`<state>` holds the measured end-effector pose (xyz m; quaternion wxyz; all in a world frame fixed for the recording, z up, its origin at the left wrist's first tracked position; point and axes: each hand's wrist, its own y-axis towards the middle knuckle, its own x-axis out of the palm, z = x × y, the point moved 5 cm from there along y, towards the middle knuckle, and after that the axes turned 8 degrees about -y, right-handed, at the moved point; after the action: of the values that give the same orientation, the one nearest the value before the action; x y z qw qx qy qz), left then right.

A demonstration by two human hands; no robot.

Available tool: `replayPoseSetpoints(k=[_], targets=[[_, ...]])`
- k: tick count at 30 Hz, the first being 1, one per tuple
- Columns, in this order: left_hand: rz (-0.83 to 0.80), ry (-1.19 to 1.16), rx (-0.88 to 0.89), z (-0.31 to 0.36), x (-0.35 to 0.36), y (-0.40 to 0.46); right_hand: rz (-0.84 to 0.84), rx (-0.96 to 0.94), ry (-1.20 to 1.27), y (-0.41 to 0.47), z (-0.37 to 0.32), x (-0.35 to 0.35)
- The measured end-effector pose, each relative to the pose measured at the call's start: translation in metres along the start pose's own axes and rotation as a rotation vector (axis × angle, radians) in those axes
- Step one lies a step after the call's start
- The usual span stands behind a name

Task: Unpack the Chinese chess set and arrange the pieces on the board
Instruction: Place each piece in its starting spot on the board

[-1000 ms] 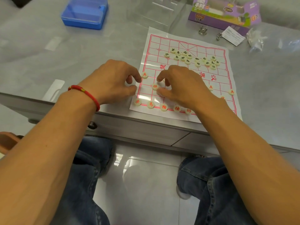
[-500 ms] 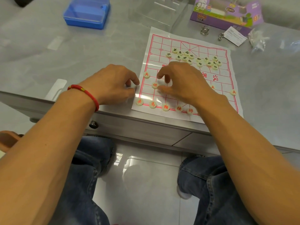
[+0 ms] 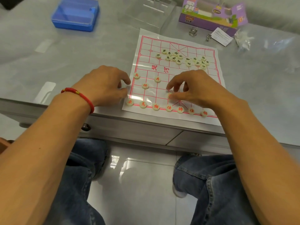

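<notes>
Board (image 3: 209,118) lies flat at the near table (image 3: 48,59) edge, its near rim toward you. Red back rank sits along the 6 o'clock line: seven pieces visible, from the corner piece (image 3: 129,102) at 7 o'clock to the one (image 3: 204,113) at 5 o'clock; the rest of that line is hidden by your right forearm. A cannon (image 3: 145,85) and two soldiers (image 3: 136,75) (image 3: 157,79) stand at 9 o'clock of centre, each on an intersection, which suits the opening layout.

Your left hand (image 3: 105,85) rests just off the board's left edge, fingers curled with the tips against the sheet's margin; it looks placed to pin the thin sheet so it does not slide. I see no piece in it.

Your right hand (image 3: 194,88) hovers low over the palace area; thumb and forefinger close on one red piece (image 3: 169,95), partly hidden, character unreadable. Judged: you are seating or nudging it onto a grid point.

Black pieces (image 3: 174,56) lie in loose clusters at 12 to 1 o'clock, unsorted, probably parked until red is done. Judged progress: red roughly half set, black not begun.

Beyond the board: blue case (image 3: 75,13), purple box (image 3: 211,15), a leaflet (image 3: 222,36).
</notes>
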<state>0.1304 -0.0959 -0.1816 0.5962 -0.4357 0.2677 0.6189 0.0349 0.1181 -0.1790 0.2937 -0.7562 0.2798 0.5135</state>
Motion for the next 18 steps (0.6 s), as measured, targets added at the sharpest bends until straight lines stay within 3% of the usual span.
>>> replayPoseSetpoints(k=[6, 13, 18], targets=[[0.053, 0.021, -0.016, 0.008, 0.0, -0.002, 0.0, -0.011, -0.039, 0.0, 0.002, 0.0], [0.187, 0.007, 0.141, 0.038, 0.0, 0.0, 0.125, 0.214, 0.046, -0.037, 0.062, -0.026], [0.22, -0.006, 0.204, 0.057, 0.009, -0.002, 0.098, 0.271, 0.091, -0.075, 0.083, -0.028]])
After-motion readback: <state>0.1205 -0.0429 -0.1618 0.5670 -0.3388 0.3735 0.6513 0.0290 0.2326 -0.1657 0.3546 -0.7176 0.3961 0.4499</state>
